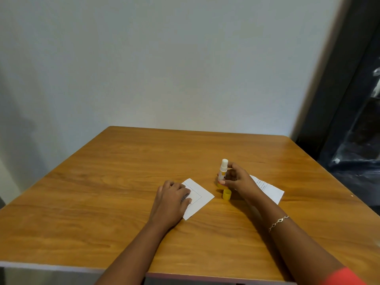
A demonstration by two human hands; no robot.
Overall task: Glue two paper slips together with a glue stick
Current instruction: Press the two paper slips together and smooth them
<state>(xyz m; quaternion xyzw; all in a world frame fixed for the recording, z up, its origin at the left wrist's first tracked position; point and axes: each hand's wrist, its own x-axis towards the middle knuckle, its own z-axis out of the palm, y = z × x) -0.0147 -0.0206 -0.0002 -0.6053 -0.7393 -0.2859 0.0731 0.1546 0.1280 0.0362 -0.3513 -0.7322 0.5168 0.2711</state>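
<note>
Wood table: yellow cap sits loose on it, and that's my landmark.
Left hand: left of the cap, fingers loosely bent, pressing the lined slip flat.
Second slip: right of the cap, partly hidden by the right wrist, print unreadable.
Right hand: just behind the cap, fingers wrapped round the glue stick.
Axis: glue stick upright, tip up; lined slip lies left of it, so I reckon it tips that way.

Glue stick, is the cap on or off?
Off. The yellow cap sits on the table, and the glue stick, held upright in the right hand, shows its white tip.
</note>
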